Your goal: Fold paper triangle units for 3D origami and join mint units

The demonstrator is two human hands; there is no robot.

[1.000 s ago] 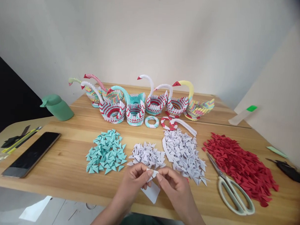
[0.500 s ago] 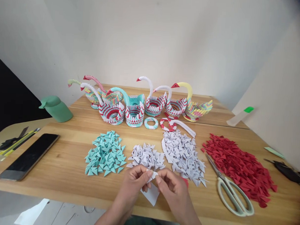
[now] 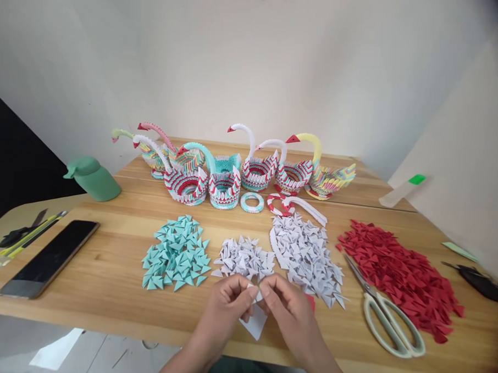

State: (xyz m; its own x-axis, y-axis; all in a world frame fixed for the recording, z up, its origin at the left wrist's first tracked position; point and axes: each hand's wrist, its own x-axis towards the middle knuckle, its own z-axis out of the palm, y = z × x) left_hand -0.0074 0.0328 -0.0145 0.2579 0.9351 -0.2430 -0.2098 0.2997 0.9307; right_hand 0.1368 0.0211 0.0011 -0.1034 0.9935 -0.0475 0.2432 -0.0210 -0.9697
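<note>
Between my two hands is a small piece of white paper [image 3: 257,296], pinched from both sides. My left hand [image 3: 226,302] is closed on its left end, thumb on top. On the other end my right hand [image 3: 285,303] pinches with thumb and index finger. Below them lies a flat white paper slip [image 3: 254,323] on the wooden table. A bit of red paper [image 3: 310,302] peeks out behind my right hand. Just beyond my fingers are a small heap of white folded paper triangles [image 3: 246,256] and a larger white heap [image 3: 307,260].
Teal triangles [image 3: 175,252] lie left, red triangles [image 3: 397,275] right, beside scissors [image 3: 392,319]. Several paper swans [image 3: 187,184] stand at the back, behind a teal-and-white ring [image 3: 252,202] and a red-and-white ring [image 3: 279,205]. A phone [image 3: 50,259] and a green thermos-like container [image 3: 95,178] are at left.
My hands have drawn slightly closer around the small white paper, and my right thumb now covers more of it. The view has shifted a little.
</note>
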